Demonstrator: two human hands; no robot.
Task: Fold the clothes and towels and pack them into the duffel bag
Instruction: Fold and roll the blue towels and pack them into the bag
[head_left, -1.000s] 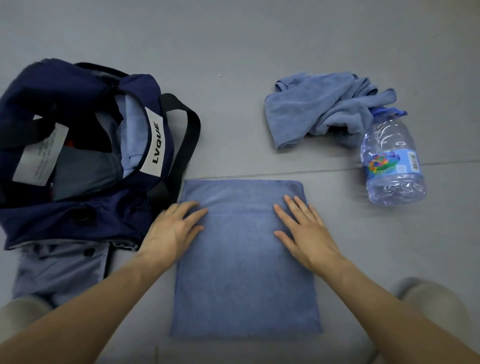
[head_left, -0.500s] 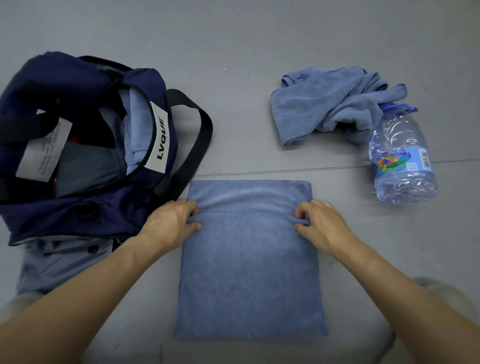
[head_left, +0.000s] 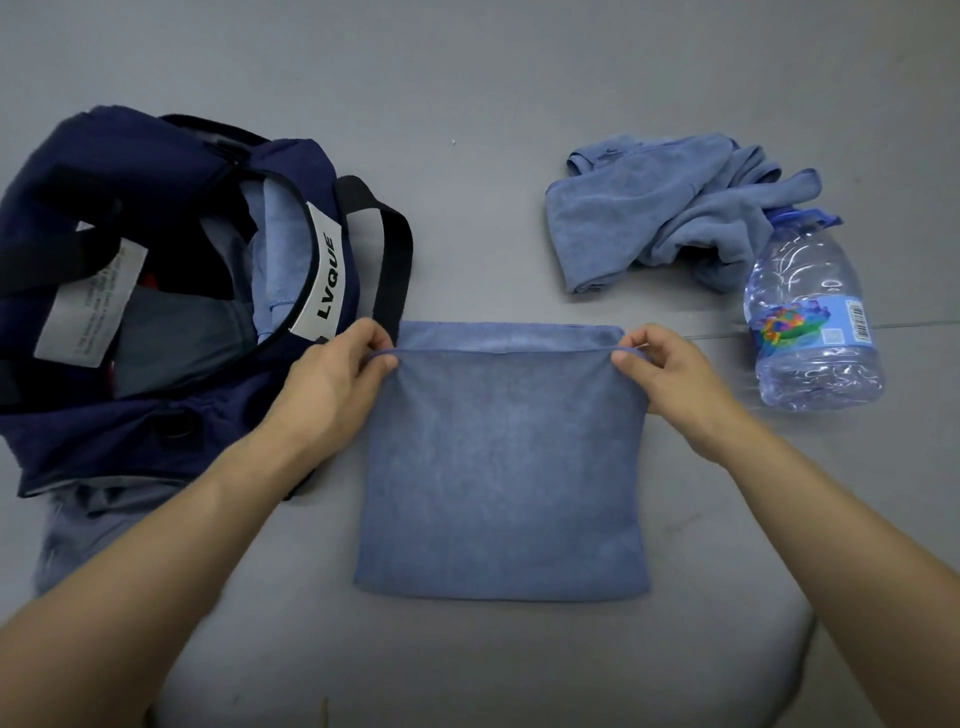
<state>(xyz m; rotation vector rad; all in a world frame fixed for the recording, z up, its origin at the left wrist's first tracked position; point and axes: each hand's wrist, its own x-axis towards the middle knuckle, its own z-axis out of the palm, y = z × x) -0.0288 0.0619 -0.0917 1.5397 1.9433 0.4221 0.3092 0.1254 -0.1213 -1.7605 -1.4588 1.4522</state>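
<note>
A folded blue towel (head_left: 501, 467) lies at frame centre on the grey floor (head_left: 467, 104), its upper layer's far corners pinched by the left hand (head_left: 332, 374) and right hand (head_left: 662, 371). An open navy duffel bag (head_left: 156, 312) sits at left; a crumpled towel (head_left: 670, 208) and plastic bottle (head_left: 810, 322) at upper right.

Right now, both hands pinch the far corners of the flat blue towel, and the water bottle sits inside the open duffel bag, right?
No. The head view shows the water bottle on the floor, beside the crumpled towel, not inside the duffel bag. The left hand and right hand do pinch the far corners of the flat blue towel.
</note>
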